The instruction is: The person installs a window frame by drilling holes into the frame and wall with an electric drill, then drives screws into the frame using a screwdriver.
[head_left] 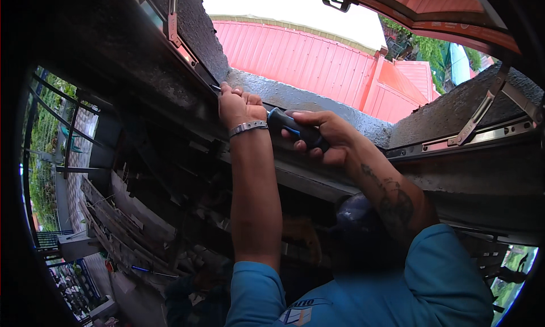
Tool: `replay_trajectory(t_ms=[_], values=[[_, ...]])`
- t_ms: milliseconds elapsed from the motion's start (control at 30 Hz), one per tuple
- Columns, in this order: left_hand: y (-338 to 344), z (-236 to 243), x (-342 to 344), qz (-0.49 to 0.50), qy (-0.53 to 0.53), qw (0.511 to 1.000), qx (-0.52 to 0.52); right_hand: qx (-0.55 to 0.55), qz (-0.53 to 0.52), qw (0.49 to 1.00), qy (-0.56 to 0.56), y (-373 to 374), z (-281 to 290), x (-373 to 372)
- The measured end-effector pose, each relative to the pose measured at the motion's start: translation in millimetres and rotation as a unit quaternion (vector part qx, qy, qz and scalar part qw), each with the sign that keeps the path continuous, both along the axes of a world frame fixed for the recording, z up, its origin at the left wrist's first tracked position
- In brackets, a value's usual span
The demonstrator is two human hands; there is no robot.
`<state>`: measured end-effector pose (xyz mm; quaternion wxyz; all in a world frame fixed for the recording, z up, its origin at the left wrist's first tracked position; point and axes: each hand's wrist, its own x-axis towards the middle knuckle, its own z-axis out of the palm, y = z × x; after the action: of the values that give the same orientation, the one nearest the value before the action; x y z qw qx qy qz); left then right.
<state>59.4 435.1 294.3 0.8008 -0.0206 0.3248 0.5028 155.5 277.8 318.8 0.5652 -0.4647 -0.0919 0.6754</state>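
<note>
Over on the left, a metal arm with a bend in it (172, 20) joins a long metal strip (185, 55) at the side of the window hole. Right by the end of that strip is the person's left hand (241, 104), with a shiny bracelet (248, 127) around the wrist. Its fingers are curled in and pinched close, and a small thin tip pokes out past them. I can't tell if that tip is the end of a tool or a screw, so I can't say for sure what the left hand holds. Just to the right is the screwdriver (294, 127), with a fat black and blue handle. The right hand (332, 133) is wrapped snugly around the handle, and the rest of the tool goes out of sight behind the left wrist. I think the step now is getting the tool lined up at the left strip, maybe to turn a screw there. The next move seems to call for a steady left hand to guide the tip, and a straight, gentle push and twist from the right. If it tilts, it could slip. Farther off, past the gray ledge (306, 94), there is a pink wall (295, 51). On the far right, another metal arm (476, 120) and its strip (437, 146) sit with no hand on them.
</note>
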Motion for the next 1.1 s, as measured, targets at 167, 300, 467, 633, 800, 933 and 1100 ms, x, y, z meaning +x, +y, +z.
replay_trajectory(t_ms=[167,300,467,633,800,933,1100], values=[[-21.8,1.6,-16.4,-0.039,0.131,0.987,0.083,-0.08,0.039,0.961,0.262,-4.7,3.3,0.1],[-55.3,-62.7,-103.9,0.026,0.271,0.938,0.212,0.085,-0.016,0.996,-0.029,-25.9,7.0,-20.0],[-73.3,-173.9,-247.3,-0.078,0.616,0.778,0.099,0.24,0.06,0.967,-0.057,-58.4,9.4,-46.7],[-122.8,-248.3,-280.5,-0.19,0.809,0.51,0.222,0.243,0.201,0.947,-0.062,-47.6,-18.6,-60.2],[-162.0,-257.3,-196.5,-0.451,0.728,0.448,0.257,0.1,0.372,0.862,-0.331,-39.5,-77.4,-73.9],[-181.3,-267.7,-142.6,-0.467,0.743,0.357,0.32,0.091,0.385,0.835,-0.382,-60.5,-99.1,-68.6],[-176.0,-297.8,-133.5,-0.41,0.777,0.221,0.424,0.084,0.299,0.855,-0.415,-71.4,-93.5,-50.8]])
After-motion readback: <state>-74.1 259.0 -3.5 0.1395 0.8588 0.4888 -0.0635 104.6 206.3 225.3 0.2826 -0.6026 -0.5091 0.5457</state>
